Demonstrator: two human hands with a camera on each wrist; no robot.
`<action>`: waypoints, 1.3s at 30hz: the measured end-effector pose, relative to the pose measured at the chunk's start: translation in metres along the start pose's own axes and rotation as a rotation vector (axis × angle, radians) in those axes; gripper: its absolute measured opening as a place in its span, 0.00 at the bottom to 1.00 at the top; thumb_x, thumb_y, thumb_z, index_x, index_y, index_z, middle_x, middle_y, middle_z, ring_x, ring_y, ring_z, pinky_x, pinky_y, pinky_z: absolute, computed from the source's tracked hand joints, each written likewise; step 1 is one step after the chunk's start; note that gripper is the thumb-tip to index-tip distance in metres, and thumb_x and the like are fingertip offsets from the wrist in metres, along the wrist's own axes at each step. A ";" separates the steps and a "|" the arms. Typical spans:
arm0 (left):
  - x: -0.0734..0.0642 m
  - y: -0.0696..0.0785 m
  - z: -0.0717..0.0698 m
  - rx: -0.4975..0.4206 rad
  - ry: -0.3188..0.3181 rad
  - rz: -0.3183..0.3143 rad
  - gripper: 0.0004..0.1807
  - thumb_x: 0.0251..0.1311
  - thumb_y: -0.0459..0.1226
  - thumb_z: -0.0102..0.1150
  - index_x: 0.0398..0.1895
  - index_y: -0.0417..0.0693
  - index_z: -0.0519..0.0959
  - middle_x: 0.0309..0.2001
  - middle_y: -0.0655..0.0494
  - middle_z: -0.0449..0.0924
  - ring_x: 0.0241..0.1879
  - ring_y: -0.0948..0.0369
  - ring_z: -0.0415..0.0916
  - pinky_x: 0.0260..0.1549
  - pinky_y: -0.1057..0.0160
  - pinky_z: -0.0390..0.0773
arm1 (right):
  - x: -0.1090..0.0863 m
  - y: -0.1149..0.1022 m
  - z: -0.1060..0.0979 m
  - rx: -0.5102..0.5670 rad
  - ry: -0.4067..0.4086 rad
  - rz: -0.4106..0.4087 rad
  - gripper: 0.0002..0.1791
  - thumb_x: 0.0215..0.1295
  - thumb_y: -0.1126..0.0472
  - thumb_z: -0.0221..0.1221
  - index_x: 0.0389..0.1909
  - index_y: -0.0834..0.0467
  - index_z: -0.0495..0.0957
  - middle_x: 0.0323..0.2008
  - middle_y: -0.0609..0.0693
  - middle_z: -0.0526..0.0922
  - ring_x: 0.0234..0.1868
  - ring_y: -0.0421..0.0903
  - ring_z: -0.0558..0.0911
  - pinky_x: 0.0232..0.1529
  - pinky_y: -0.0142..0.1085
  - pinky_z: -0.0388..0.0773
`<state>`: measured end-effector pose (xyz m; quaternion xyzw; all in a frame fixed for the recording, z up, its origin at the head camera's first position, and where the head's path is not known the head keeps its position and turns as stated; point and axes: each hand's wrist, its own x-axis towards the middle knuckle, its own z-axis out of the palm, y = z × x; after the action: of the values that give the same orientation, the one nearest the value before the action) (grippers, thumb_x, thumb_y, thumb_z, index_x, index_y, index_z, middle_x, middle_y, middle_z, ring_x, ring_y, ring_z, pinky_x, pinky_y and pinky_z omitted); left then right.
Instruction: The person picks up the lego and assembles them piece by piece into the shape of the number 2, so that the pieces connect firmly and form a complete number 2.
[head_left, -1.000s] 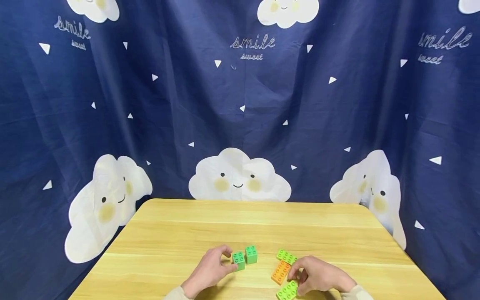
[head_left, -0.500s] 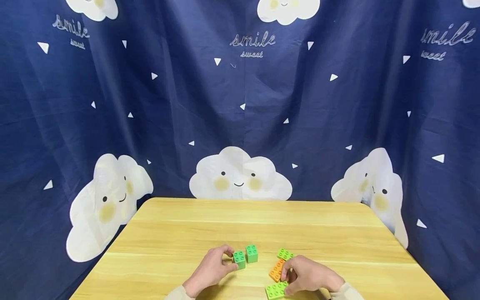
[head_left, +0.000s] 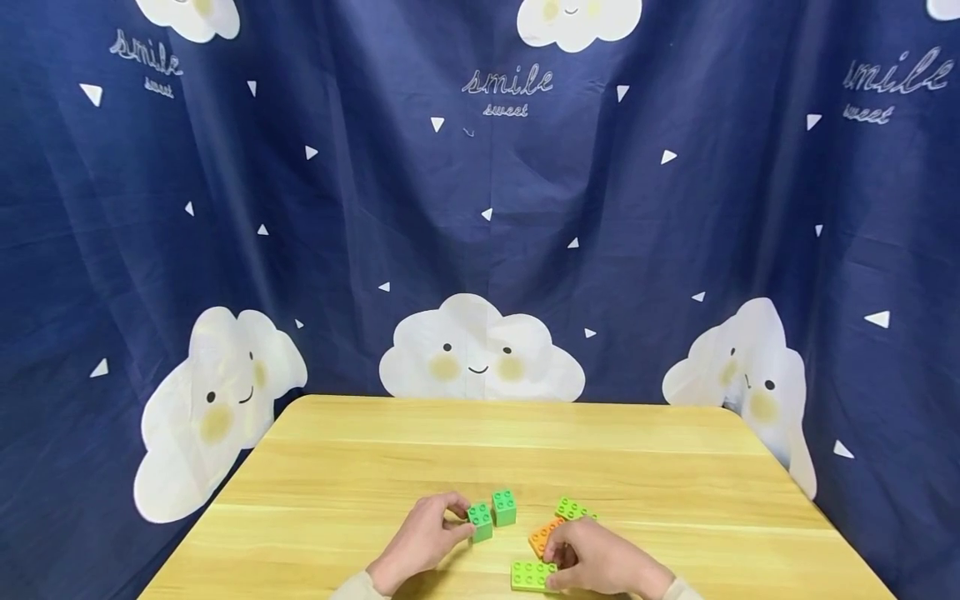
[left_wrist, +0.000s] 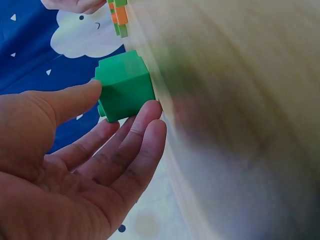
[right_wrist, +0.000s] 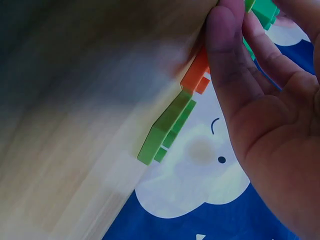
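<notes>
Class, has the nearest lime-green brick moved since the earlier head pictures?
Yes: the lime-green brick has moved left in the view, judged against the middle printed cloud.

Gap btwn nr green brick (head_left: 482, 527) & nr lime brick (head_left: 529, 577); orange brick (head_left: 542, 538) + far lime brick (head_left: 575, 507) block far side of R hand (head_left: 600, 560).

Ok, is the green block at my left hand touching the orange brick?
Apart: the head view shows bare table between the green block and orange brick.
</notes>
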<state>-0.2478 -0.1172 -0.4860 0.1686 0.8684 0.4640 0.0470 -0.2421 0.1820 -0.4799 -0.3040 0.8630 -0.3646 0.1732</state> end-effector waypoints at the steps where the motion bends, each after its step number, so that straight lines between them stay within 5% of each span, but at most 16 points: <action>1: 0.000 0.000 0.000 -0.003 -0.007 0.001 0.13 0.63 0.36 0.69 0.48 0.41 0.82 0.44 0.50 0.83 0.37 0.58 0.84 0.39 0.57 0.87 | 0.000 0.000 0.001 -0.006 0.002 -0.001 0.08 0.60 0.57 0.73 0.36 0.50 0.84 0.30 0.36 0.81 0.29 0.31 0.76 0.31 0.27 0.76; 11: -0.001 -0.001 -0.001 -0.014 -0.066 -0.009 0.15 0.65 0.36 0.67 0.51 0.40 0.81 0.51 0.46 0.84 0.41 0.58 0.84 0.41 0.56 0.87 | 0.002 0.000 0.005 -0.004 0.021 -0.008 0.09 0.60 0.57 0.73 0.36 0.51 0.82 0.29 0.36 0.80 0.28 0.31 0.75 0.30 0.27 0.76; 29: -0.007 0.001 0.004 -0.065 -0.136 0.062 0.19 0.65 0.35 0.65 0.56 0.35 0.82 0.46 0.52 0.86 0.40 0.62 0.86 0.40 0.68 0.85 | 0.003 -0.003 0.007 -0.035 0.023 0.016 0.07 0.62 0.56 0.71 0.38 0.50 0.84 0.29 0.36 0.79 0.28 0.32 0.73 0.31 0.28 0.74; 39: -0.011 0.015 0.003 -0.108 -0.165 0.056 0.17 0.66 0.36 0.65 0.55 0.38 0.83 0.46 0.53 0.85 0.40 0.64 0.85 0.39 0.68 0.85 | 0.006 -0.006 0.010 -0.030 0.013 0.018 0.05 0.63 0.56 0.71 0.36 0.50 0.85 0.25 0.37 0.76 0.24 0.33 0.70 0.28 0.28 0.70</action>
<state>-0.2326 -0.1106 -0.4764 0.2276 0.8302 0.4958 0.1142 -0.2391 0.1691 -0.4829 -0.2965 0.8721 -0.3520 0.1664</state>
